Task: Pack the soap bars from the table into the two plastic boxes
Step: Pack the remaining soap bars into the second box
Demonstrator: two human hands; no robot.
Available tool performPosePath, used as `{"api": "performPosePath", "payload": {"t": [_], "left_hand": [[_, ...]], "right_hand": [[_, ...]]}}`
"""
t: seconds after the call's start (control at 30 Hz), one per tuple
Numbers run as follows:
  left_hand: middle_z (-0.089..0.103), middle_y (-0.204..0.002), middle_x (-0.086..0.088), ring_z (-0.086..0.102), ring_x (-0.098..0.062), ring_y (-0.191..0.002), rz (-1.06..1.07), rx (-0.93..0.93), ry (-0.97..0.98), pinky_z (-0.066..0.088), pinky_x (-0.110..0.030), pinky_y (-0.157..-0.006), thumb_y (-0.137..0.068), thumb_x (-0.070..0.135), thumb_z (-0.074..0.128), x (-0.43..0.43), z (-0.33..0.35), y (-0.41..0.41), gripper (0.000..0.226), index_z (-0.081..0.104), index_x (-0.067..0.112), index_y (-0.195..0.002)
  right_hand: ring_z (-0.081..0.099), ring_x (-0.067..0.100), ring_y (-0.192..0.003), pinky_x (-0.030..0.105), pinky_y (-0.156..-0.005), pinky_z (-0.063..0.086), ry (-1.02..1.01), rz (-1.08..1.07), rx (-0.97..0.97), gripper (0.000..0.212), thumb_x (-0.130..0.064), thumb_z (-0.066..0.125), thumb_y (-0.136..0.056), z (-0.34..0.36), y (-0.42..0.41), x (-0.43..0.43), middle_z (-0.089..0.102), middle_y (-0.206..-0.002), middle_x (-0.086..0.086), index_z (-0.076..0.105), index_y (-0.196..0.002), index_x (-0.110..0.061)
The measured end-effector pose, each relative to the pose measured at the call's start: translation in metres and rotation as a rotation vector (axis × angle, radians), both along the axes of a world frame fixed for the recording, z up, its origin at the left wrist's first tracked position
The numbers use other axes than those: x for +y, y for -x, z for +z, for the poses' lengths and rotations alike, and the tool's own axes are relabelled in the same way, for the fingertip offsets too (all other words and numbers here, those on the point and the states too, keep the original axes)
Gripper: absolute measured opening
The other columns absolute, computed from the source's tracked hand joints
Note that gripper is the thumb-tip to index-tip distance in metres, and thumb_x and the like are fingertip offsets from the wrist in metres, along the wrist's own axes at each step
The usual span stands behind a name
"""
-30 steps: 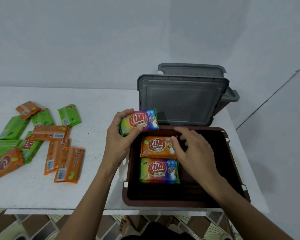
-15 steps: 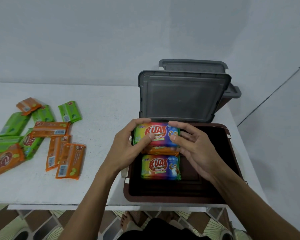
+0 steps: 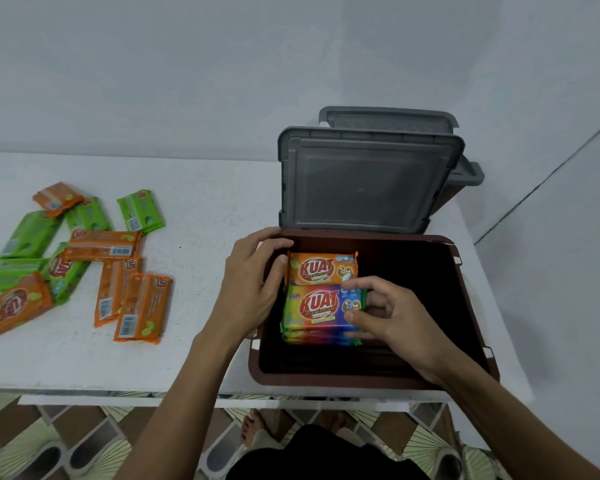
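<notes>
- Soft, even, cool light — no hard glare on the white table or the wall behind.
- The brown box is dim inside, its bottom nearly black.
- Only faint, diffuse shadows edge the orange packs on the table.
- Print on the rainbow pack reads sharp; the green packs at the far left edge smear and stretch — wide-angle distortion.

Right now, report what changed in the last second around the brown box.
The rainbow soap bar moved from the left hand, above the rim, down into the brown box onto a second rainbow bar. The left hand let go; the right hand left the orange bar and now pinches the rainbow soap bar's right end. Loose bars on the table and the grey lid stayed put.
</notes>
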State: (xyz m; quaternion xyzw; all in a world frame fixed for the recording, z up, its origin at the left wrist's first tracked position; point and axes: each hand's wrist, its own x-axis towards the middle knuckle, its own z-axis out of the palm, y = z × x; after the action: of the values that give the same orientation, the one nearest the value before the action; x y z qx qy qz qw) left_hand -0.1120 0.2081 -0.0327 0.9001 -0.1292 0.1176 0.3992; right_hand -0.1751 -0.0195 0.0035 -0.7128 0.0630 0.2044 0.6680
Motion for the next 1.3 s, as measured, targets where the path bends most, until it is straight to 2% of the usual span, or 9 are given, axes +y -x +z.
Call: {"api": "performPosePath", "payload": {"t": [0.17, 0.4, 0.6, 0.8, 0.9, 0.97, 1.07, 1.17, 1.3], "left_hand": [[0.052, -0.137, 0.004, 0.039, -0.006, -0.126, -0.011, -0.002, -0.01, 0.037, -0.038, -0.108, -0.096, 0.032, 0.044, 0.001, -0.001, 0.0, 0.032, 0.064, 0.022, -0.119], [0.05, -0.138, 0.005, 0.034, 0.001, -0.125, -0.016, -0.022, -0.006, 0.033, -0.03, -0.106, -0.096, 0.029, 0.046, 0.0, -0.005, 0.0, 0.03, 0.065, 0.02, -0.117], [0.049, -0.138, 0.006, 0.032, 0.002, -0.125, -0.007, -0.017, -0.016, 0.029, -0.025, -0.104, -0.096, 0.031, 0.046, 0.0, -0.008, -0.001, 0.03, 0.064, 0.022, -0.117], [0.049, -0.138, 0.005, 0.032, 0.002, -0.124, 0.0, -0.016, -0.012, 0.026, -0.019, -0.103, -0.095, 0.031, 0.046, 0.001, -0.009, -0.001, 0.029, 0.065, 0.022, -0.116], [0.05, -0.138, 0.005, 0.032, 0.003, -0.124, -0.008, -0.014, -0.003, 0.023, -0.011, -0.101, -0.095, 0.031, 0.047, 0.001, -0.007, 0.0, 0.029, 0.065, 0.021, -0.116], [0.05, -0.137, 0.005, 0.033, 0.003, -0.124, -0.006, -0.015, 0.022, 0.025, -0.008, -0.1, -0.095, 0.03, 0.047, 0.002, -0.004, 0.002, 0.03, 0.066, 0.02, -0.116], [0.05, -0.137, 0.005, 0.035, 0.001, -0.124, 0.031, 0.001, 0.049, 0.026, -0.008, -0.098, -0.094, 0.03, 0.047, 0.006, -0.004, 0.005, 0.029, 0.066, 0.022, -0.115], [0.049, -0.139, 0.006, 0.038, -0.002, -0.127, 0.042, 0.044, 0.037, 0.026, -0.008, -0.098, -0.095, 0.032, 0.046, 0.018, -0.008, 0.007, 0.029, 0.065, 0.026, -0.116], [0.057, -0.127, 0.008, 0.052, -0.003, -0.117, 0.019, 0.019, 0.03, 0.042, -0.016, -0.095, -0.098, 0.026, 0.048, 0.046, -0.005, 0.01, 0.027, 0.063, 0.024, -0.119]], "right_hand": [[0.067, 0.007, -0.104, 0.03, -0.073, 0.061, 0.113, 0.053, -0.016, 0.03, -0.011, 0.065, -0.09, -0.005, 0.003, -0.003, 0.065, -0.113, 0.001, 0.059, -0.116, -0.023], [0.062, 0.008, -0.101, 0.025, -0.074, 0.06, 0.624, 0.176, -0.227, 0.045, -0.034, 0.067, -0.089, -0.011, -0.003, 0.0, 0.057, -0.114, -0.008, 0.053, -0.131, -0.029], [0.061, 0.01, -0.105, 0.031, -0.077, 0.061, 0.644, 0.164, -0.219, 0.043, -0.032, 0.067, -0.089, -0.008, -0.004, 0.007, 0.052, -0.111, -0.009, 0.055, -0.129, -0.024], [0.061, 0.012, -0.103, 0.03, -0.075, 0.061, 0.66, 0.154, -0.195, 0.037, -0.032, 0.067, -0.09, -0.008, -0.005, 0.012, 0.053, -0.113, -0.007, 0.054, -0.124, -0.023], [0.058, 0.008, -0.101, 0.024, -0.078, 0.059, 0.75, 0.207, -0.212, 0.038, -0.036, 0.064, -0.091, -0.003, -0.007, 0.011, 0.056, -0.121, -0.002, 0.052, -0.126, -0.025], [0.057, 0.005, -0.096, 0.015, -0.071, 0.055, 0.811, 0.236, -0.242, 0.038, -0.038, 0.06, -0.093, 0.003, -0.01, 0.01, 0.059, -0.124, -0.002, 0.053, -0.128, -0.024], [0.058, 0.002, -0.087, 0.007, -0.062, 0.046, 0.857, 0.22, -0.298, 0.034, -0.042, 0.056, -0.095, 0.015, -0.017, 0.011, 0.062, -0.119, -0.005, 0.053, -0.125, -0.025], [0.06, 0.0, -0.077, 0.009, -0.061, 0.047, 0.848, 0.199, -0.354, 0.028, -0.043, 0.055, -0.095, 0.028, -0.031, 0.019, 0.065, -0.109, -0.006, 0.057, -0.117, -0.026], [0.06, -0.005, -0.075, 0.008, -0.06, 0.044, 0.808, 0.216, -0.444, 0.024, -0.039, 0.058, -0.095, 0.039, -0.051, 0.045, 0.066, -0.098, -0.011, 0.061, -0.115, -0.027]]}}
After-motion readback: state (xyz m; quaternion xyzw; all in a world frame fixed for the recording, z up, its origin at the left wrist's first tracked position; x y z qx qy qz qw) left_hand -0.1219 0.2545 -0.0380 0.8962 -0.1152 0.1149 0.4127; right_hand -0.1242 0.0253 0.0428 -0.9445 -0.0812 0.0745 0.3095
